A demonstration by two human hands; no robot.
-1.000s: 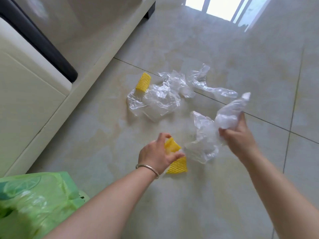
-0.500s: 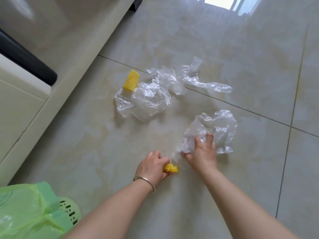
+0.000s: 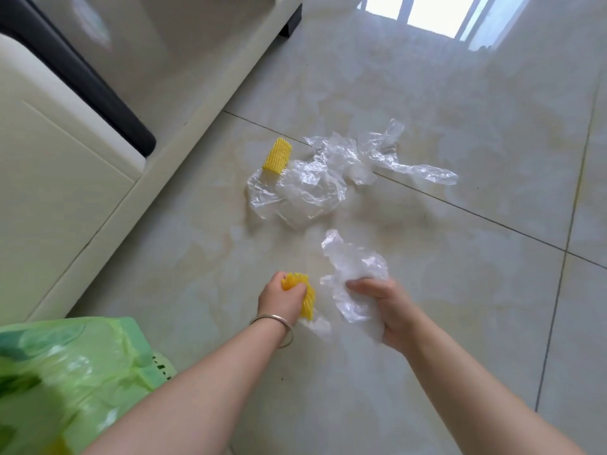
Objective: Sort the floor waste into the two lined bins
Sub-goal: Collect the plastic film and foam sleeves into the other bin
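Observation:
My left hand [image 3: 281, 298] is closed around a yellow foam net sleeve [image 3: 306, 295], lifted just off the tiled floor. My right hand [image 3: 391, 311] grips a crumpled clear plastic bag [image 3: 353, 262] that bunches up above my fingers. Farther away on the floor lie a second yellow foam net sleeve [image 3: 277, 156], a larger clear plastic bag [image 3: 299, 195] beside it, and a long twisted clear plastic bag [image 3: 387, 156]. A bin with a green liner [image 3: 65, 379] sits at the lower left; only one bin shows.
A cream cabinet with a dark handle strip [image 3: 82, 80] runs along the left side, its base [image 3: 184, 149] meeting the floor near the far sleeve. Glossy beige floor tiles [image 3: 460, 323] stretch to the right. A bright window or door [image 3: 427, 11] is at the top.
Both hands have gathered their items and risen from the floor: the left now holds the yellow sleeve bunched up, the right has scrunched the clear bag that it pressed down before.

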